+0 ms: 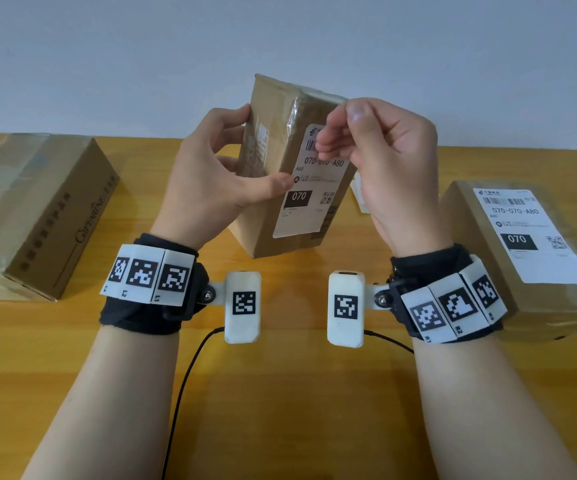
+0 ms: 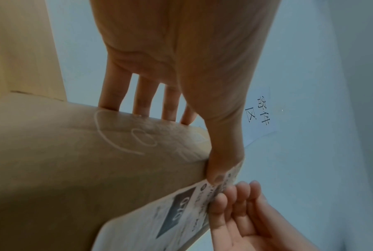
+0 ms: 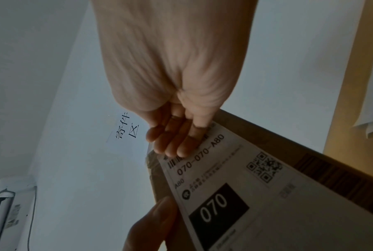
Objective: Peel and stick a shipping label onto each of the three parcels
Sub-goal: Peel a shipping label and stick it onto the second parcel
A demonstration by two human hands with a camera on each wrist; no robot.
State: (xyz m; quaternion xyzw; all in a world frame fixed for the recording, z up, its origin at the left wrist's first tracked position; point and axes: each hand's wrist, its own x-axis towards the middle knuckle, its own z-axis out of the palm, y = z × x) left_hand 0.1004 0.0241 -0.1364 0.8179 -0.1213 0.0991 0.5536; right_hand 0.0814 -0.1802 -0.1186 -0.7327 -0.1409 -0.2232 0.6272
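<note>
Three parcels are seen on the wooden table (image 1: pixel 280 393). At nine o'clock the left parcel (image 1: pixel 34 216) lies flat, and no label can be made out on its visible faces, so it is judged still to be done. At twelve o'clock the middle parcel (image 1: pixel 290 168) is held up on end, tilted, by the left hand (image 1: pixel 211 178), whose fingers are wrapped behind it while the thumb is pressed on the edge of its shipping label (image 1: pixel 309 188). That label is white, printed with a barcode, "070-070-A80", a black "070" block and a QR code; it appears mostly stuck. Its upper part is being pressed by the curled fingertips of the right hand (image 1: pixel 380 161), which grips nothing visible. At three o'clock the right parcel (image 1: pixel 522 258) lies flat and already carries a matching label (image 1: pixel 529 233). Two of three are thus judged labelled or nearly so.
</note>
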